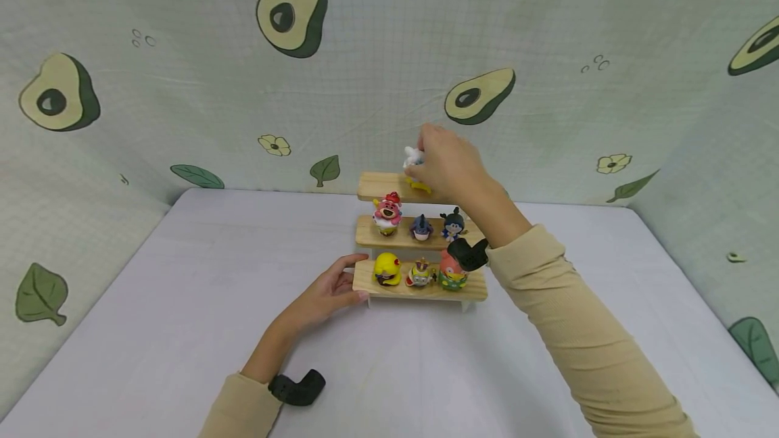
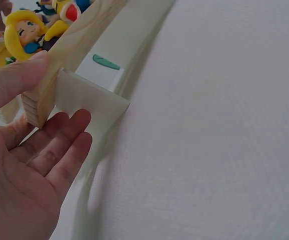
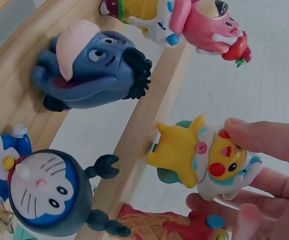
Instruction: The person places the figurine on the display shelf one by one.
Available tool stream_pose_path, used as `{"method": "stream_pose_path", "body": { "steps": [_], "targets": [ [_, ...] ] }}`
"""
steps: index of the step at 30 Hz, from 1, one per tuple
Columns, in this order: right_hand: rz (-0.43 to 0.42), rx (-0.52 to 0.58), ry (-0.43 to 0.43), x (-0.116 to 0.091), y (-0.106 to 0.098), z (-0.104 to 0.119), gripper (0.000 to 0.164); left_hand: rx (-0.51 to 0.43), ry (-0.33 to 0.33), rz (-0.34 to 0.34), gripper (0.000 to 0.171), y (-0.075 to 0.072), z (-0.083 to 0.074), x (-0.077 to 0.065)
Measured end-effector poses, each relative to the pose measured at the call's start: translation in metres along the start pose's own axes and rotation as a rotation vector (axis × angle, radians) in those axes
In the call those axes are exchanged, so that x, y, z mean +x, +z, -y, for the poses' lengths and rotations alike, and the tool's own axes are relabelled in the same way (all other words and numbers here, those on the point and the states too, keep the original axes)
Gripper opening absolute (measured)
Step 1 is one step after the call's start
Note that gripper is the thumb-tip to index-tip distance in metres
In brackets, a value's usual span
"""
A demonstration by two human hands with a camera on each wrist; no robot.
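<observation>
My right hand (image 1: 450, 162) pinches a yellow figurine with red cheeks and a white hood (image 3: 182, 152) between thumb and fingers, its feet at the edge of the top tier (image 1: 380, 186). Lower down, my left hand (image 1: 331, 293) grips the left end of the three-tier wooden display stand (image 1: 420, 295). In the left wrist view the thumb lies over the bottom board, with fingers below it. A waffle-patterned figurine with a red top (image 3: 154, 223) stands beside the held one; my right hand hides it in the head view.
On the middle tier stand a pink bear figurine (image 1: 387, 213), a blue donkey (image 1: 421, 228) and a dark-hooded blue cat (image 1: 453, 224). The bottom tier bears a yellow-haired figurine (image 1: 387, 269), a crowned one (image 1: 420, 274) and a pink-and-green one (image 1: 452, 273). An avocado-print cloth (image 1: 389, 86) hangs behind.
</observation>
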State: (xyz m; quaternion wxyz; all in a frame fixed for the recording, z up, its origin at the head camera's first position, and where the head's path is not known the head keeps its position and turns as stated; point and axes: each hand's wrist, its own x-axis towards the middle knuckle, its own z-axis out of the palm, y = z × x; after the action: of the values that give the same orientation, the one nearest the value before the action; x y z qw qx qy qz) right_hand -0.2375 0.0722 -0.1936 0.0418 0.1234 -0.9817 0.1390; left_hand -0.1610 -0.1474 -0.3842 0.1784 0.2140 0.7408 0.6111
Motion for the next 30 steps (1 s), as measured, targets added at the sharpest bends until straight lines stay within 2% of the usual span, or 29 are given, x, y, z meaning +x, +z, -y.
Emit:
{"method": "stream_pose_path", "body": {
  "steps": [8, 20, 30],
  "targets": [
    [0.008, 0.004, 0.005, -0.0016, -0.0007, -0.0017, 0.037, -0.005, -0.002, -0.003, 0.066, -0.0001, 0.0, -0.0008],
    [0.01, 0.006, -0.038, -0.004, -0.0011, -0.004, 0.039, -0.003, 0.012, -0.004, 0.066, 0.0007, -0.0014, -0.001],
    [0.012, 0.011, -0.023, -0.0046, -0.0012, -0.0036, 0.043, 0.006, 0.005, -0.003, 0.067, 0.001, -0.0025, -0.001]
  ]
}}
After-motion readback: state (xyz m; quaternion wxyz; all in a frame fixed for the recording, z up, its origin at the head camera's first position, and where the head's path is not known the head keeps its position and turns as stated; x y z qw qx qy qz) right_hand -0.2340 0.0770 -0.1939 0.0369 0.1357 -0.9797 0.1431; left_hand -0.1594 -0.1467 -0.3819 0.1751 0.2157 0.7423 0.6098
